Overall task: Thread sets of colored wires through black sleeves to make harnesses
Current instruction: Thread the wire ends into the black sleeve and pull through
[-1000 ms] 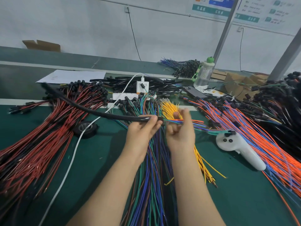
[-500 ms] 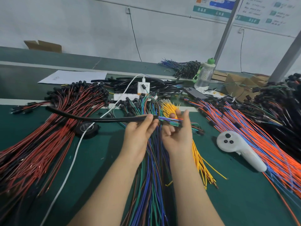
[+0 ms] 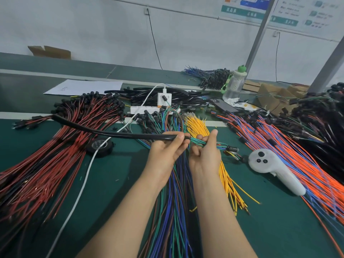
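We look down at two bare hands raised above a green worktable [image 3: 111, 183]. The left hand [image 3: 167, 151] grips the near end of a long black sleeve [image 3: 111, 134], fingers curled round it from below. The sleeve's mouth pokes out just past the fingertips, and the rest sweeps away to the left, over a heap of red wires [image 3: 55, 155].

Just beside it, the right hand [image 3: 204, 155] pinches a set of green and blue wires [image 3: 197, 142] between its raised thumb and its curled fingers. We see the wires enter the sleeve's mouth in the narrow gap between the two hands. Their other end sticks out to the right of the right hand and ends in a small dark connector [image 3: 232, 148].

Under the hands lie mixed coloured wires [image 3: 173, 211] and yellow wires [image 3: 197, 125]. A white controller [image 3: 270, 166] rests to the right.
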`<state>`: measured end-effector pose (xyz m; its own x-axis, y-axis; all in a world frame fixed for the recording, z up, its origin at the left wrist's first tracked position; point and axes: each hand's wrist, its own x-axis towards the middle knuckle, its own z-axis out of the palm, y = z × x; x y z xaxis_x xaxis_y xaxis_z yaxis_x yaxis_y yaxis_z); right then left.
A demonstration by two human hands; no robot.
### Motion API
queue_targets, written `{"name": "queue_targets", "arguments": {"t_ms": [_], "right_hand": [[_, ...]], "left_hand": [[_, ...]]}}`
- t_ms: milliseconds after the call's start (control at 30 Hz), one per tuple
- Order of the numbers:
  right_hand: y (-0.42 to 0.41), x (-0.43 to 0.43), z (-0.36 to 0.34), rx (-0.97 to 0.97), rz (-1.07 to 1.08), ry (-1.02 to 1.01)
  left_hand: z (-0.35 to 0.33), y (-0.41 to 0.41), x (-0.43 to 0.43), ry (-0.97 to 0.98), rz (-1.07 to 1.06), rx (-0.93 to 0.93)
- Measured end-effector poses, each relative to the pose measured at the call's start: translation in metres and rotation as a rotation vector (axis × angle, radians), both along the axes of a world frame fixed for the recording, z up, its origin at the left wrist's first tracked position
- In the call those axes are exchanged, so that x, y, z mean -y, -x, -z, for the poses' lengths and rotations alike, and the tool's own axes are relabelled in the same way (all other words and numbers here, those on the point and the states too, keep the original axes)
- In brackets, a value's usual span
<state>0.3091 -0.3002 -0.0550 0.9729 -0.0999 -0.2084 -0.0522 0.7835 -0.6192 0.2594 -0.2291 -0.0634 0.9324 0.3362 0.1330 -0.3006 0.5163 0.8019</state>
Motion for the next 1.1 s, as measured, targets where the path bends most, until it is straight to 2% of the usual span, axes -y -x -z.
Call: {"name": "queue_targets", "arguments": {"t_ms": [167,333,433,500,567,700,800,900,1000,1100], "right_hand": [[-0.002,0.008,-0.002,-0.105,-0.055,-0.026],[-0.004,0.014,-0.003,-0.150,-0.201,-0.389],[-0.001,0.015,-0.005,-0.100,-0.250,-0.536],[0.000,0.014,-0.006,-0.073,-0.264,-0.557],[0.002,0.011,-0.008,-0.042,-0.253,-0.457],[0.004,-0.001,-0.008,0.063,-0.165,-0.131],[0.004,-0.002,-0.006,0.081,-0.183,-0.080],[0.004,0.002,-0.008,0.156,-0.244,-0.167],[0.005,0.002,-0.009,0.282,-0.269,-0.020],[0.008,-0.002,-0.008,0.375,-0.189,0.164]], "left_hand": [[-0.001,0.002,-0.001,-0.022,0.086,-0.038],[-0.008,0.005,-0.032,0.232,0.181,0.063],[-0.008,0.005,-0.037,0.295,0.132,0.107],[-0.009,0.004,-0.035,0.279,0.062,0.090],[-0.009,0.003,-0.035,0.237,-0.008,0.072],[-0.010,0.003,-0.035,0.189,-0.078,0.059],[-0.011,0.004,-0.037,0.188,-0.086,0.040],[-0.011,0.003,-0.038,0.305,-0.052,0.055],[-0.010,0.002,-0.038,0.449,-0.009,0.044],[-0.010,0.002,-0.037,0.538,0.025,0.017]]}}
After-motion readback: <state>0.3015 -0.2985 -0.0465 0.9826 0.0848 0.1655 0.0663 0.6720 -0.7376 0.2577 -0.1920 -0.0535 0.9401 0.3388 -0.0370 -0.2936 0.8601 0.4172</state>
